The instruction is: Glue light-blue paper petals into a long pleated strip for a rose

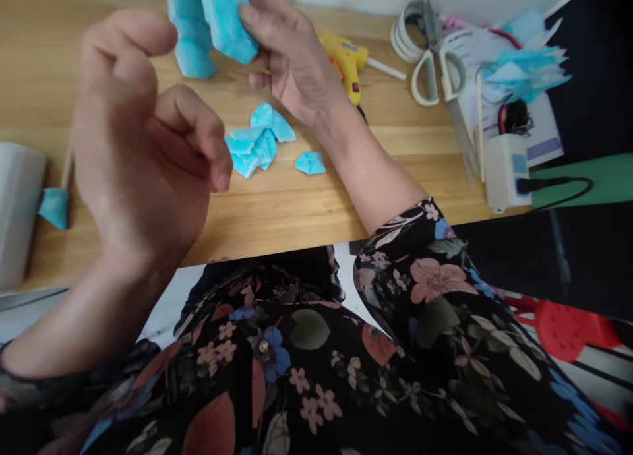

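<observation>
At the top of the view my right hand point(301, 62) pinches a folded light-blue piece point(228, 20), whose upper part is cut off by the frame. A second blue strip point(192, 39) hangs beside it, joined or touching near the top edge. My left hand point(148, 132) is raised at the left, fingers curled but apart, with its index fingertip close to that strip; nothing shows in its palm. Below the hands, several crumpled blue pieces point(257, 145) lie on the wooden table point(277, 211), with one small blue piece point(310, 163) to their right.
A yellow glue gun point(349, 62) lies behind my right wrist. Farther right are scissors point(438, 66), tape rolls point(405, 36), a white power adapter point(505, 171) and blue scraps point(524, 72) on paper. At the left, a blue-tipped stick point(54, 208) lies beside a white box point(17, 211).
</observation>
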Action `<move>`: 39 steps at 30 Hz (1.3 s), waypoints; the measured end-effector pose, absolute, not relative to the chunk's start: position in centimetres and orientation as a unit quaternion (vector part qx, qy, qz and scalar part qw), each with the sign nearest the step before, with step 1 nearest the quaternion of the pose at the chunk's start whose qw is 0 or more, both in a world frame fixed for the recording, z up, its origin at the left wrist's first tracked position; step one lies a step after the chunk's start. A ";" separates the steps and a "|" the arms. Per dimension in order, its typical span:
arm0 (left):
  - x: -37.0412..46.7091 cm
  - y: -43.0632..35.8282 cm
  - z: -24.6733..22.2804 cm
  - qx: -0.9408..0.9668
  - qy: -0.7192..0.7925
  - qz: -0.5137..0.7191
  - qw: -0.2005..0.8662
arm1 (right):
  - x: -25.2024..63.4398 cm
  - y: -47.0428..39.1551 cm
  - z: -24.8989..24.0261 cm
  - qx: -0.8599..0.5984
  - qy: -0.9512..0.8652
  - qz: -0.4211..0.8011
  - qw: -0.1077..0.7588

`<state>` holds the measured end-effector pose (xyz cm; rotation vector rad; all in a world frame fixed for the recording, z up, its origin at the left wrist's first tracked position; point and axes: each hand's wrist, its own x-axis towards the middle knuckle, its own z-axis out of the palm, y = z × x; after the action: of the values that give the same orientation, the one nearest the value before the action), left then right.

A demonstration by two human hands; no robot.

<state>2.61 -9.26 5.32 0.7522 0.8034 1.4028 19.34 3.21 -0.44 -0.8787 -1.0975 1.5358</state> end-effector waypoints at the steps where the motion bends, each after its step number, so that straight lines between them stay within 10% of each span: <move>1: 2.7 -8.0 5.6 0.340 0.326 0.620 0.627 | 19.4 2.8 -0.3 -0.358 -0.459 0.639 0.503; 13: 3.5 4.4 2.9 0.301 0.391 0.629 0.601 | 19.8 2.9 -1.3 -0.429 -0.486 0.561 0.515; 39: 2.4 3.9 -0.6 0.488 0.334 0.526 0.611 | 19.6 2.7 -2.6 -0.446 -0.546 0.506 0.497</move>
<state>2.44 3.94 -0.60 1.1270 0.7712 1.2130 19.63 2.65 -2.58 -1.0805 -1.3215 1.2255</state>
